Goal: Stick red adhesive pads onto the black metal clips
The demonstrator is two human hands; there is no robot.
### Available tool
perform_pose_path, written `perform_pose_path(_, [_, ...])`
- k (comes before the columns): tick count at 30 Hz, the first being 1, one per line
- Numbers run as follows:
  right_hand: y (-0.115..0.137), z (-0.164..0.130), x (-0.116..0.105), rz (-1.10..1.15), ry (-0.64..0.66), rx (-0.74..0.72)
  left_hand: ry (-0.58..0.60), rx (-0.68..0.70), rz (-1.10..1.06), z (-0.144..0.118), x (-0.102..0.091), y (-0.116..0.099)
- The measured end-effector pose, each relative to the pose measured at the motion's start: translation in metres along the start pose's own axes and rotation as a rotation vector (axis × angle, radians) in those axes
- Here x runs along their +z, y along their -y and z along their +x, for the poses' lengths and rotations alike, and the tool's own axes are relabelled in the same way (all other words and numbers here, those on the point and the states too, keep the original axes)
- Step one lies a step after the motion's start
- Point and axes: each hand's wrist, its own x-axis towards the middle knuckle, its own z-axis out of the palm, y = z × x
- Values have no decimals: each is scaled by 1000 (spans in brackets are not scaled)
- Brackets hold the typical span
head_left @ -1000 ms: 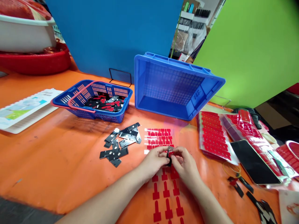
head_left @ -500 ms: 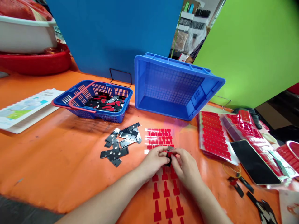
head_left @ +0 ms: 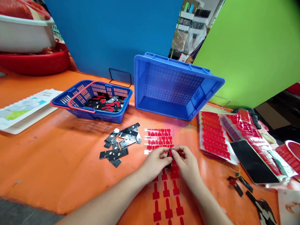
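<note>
Over the sheet of red T-shaped stickers, my left hand (head_left: 153, 162) pinches a small black plate (head_left: 168, 164) between thumb and fingers. My right hand (head_left: 188, 165) is closed at the plate's upper end, its thumb and fingertips on a red sticker (head_left: 170, 153) that lies against the black surface. The fingers cover part of both pieces. Rows of red T-shaped stickers (head_left: 156, 191) run below and between my hands, and more red stickers (head_left: 159, 132) lie just beyond them. To the left is a loose pile of black plates (head_left: 114, 153), some showing shiny faces.
A blue basket (head_left: 106, 117) with a pink handle holds black and red pieces. Behind stands a tilted blue crate (head_left: 161, 111). At right lie red sticker sheets (head_left: 214, 134), a phone (head_left: 254, 161) and some black pieces (head_left: 260, 204). A white board (head_left: 25, 107) is at left.
The red sticker now lies lengthwise along the black plate, where before it was tilted at its side. My right fingertips have shifted slightly left and up onto the plate.
</note>
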Motion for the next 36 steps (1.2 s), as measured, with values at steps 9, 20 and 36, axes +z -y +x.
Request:
perform_pose_path(9, [6, -1, 2, -3, -41, 69, 4, -11, 10, 0, 0, 0])
perform_pose_path(20, [7, 0, 3, -52, -72, 62, 6, -21, -4, 0, 0, 3])
perform_pose_path(36, [-15, 10, -4, 258, 125, 261, 57, -39, -7, -5, 2, 2])
